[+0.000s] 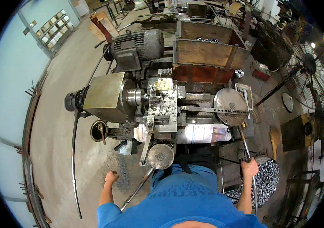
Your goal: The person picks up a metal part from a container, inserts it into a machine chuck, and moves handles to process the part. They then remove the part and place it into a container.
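Observation:
My right hand (249, 167) is wrapped round a long steel lever (243, 141) that runs up to a round metal disc (230, 104) on the lathe's right end. A flat bar with a row of holes (215, 110) lies across that disc. My left hand (111, 177) hangs over the floor left of the machine, its fingers curled closed; a small dark spot shows at them, but I cannot make out what they hold. Between my arms stands the small lathe, with its spindle nose (134, 97), its tool slide (163, 108) and a second lever (137, 190) below a smaller disc (160, 156).
Beside my right forearm a round container is heaped with small shiny metal parts (269, 178). Behind the lathe are a motor (139, 43) and a large rusty bin (207, 53). A standing fan (308, 64) is at the right. A long rod (74, 167) slants down at the left.

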Action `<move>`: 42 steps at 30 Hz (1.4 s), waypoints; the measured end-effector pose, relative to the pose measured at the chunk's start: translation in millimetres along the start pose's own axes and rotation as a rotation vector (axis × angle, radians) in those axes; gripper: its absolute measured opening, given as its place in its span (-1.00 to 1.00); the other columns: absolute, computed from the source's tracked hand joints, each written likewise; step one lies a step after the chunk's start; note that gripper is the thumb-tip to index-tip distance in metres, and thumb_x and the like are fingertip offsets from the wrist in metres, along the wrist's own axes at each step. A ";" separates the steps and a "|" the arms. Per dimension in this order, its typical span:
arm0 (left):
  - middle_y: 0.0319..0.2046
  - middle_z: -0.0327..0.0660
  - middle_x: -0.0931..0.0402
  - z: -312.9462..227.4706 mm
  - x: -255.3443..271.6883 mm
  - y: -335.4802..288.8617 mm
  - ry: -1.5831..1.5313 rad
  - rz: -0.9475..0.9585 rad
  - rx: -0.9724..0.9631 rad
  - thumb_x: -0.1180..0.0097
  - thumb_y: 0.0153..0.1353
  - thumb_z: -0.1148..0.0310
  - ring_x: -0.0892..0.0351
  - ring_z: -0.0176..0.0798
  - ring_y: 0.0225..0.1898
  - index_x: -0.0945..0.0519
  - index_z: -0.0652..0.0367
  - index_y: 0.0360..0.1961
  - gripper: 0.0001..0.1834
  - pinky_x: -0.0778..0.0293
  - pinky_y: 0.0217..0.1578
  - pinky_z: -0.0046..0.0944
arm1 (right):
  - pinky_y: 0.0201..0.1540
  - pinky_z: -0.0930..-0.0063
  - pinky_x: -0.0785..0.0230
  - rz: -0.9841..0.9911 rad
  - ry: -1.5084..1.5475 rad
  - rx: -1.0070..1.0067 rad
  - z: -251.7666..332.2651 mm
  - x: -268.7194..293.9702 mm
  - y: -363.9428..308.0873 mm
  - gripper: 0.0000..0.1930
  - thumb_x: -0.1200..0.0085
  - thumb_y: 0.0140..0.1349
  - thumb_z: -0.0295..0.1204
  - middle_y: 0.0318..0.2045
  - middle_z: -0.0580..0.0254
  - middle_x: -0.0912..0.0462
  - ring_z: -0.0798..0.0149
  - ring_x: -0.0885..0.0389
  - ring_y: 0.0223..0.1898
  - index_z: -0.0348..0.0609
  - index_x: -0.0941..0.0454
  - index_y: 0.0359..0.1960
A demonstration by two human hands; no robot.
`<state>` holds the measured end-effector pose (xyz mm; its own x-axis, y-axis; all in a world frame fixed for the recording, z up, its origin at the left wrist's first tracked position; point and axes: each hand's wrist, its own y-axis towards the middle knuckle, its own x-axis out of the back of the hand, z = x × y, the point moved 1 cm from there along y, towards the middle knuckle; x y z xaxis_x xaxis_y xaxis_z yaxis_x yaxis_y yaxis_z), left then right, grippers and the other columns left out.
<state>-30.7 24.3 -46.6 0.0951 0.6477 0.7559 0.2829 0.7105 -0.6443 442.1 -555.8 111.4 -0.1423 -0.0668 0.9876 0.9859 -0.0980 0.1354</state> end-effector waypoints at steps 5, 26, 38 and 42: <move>-0.27 -0.06 -0.59 -47.0 25.4 8.4 -0.104 -0.080 -0.076 -0.20 -0.09 0.14 -0.57 -0.06 -0.19 -0.59 0.05 -0.16 -0.58 -0.46 -0.15 -0.15 | -0.41 0.01 -0.37 0.048 0.056 -0.043 7.8 7.1 -10.2 -0.64 -0.02 -0.36 -0.30 -0.61 -0.17 -0.54 -0.19 -0.53 -0.52 -0.29 -0.49 -0.48; -0.66 -0.14 -0.49 -159.9 33.1 71.4 0.185 -0.876 -0.462 -0.07 0.02 0.10 -0.51 -0.01 -0.59 -0.51 0.15 -0.60 -0.68 -0.40 -0.57 -0.07 | 0.10 0.15 -0.12 -0.211 -0.128 0.198 36.5 11.8 180.3 -0.44 -0.01 -0.25 -0.30 -0.18 -0.01 -0.52 0.02 -0.40 -0.04 -0.18 -0.48 -0.07; -0.51 -0.04 -0.55 -134.5 51.1 77.6 0.249 -0.539 -0.512 0.07 0.12 0.12 -0.58 0.02 -0.42 -0.47 0.15 -0.27 -0.68 -0.45 -0.38 0.05 | -0.08 0.24 -0.30 -0.152 0.792 0.908 235.8 114.0 103.1 -0.57 -0.12 -0.36 -0.40 -0.30 -0.03 -0.55 -0.04 -0.46 -0.19 -0.21 -0.56 -0.29; -0.46 -0.01 -0.56 -117.3 94.7 59.4 0.006 -0.360 -0.498 -0.06 0.09 0.12 -0.58 -0.09 -0.42 -0.49 0.21 -0.13 -0.58 -0.45 -0.39 -0.09 | -0.11 0.15 -0.30 -0.111 0.842 1.392 365.5 134.5 42.0 -0.61 -0.11 -0.38 -0.34 -0.38 0.03 -0.51 -0.03 -0.43 -0.20 -0.23 -0.54 -0.39</move>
<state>107.1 95.6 0.3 -0.0840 0.3884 0.9177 0.7103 0.6692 -0.2182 496.4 -206.0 279.0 0.2415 -0.6596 0.7118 0.2153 0.7516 0.6235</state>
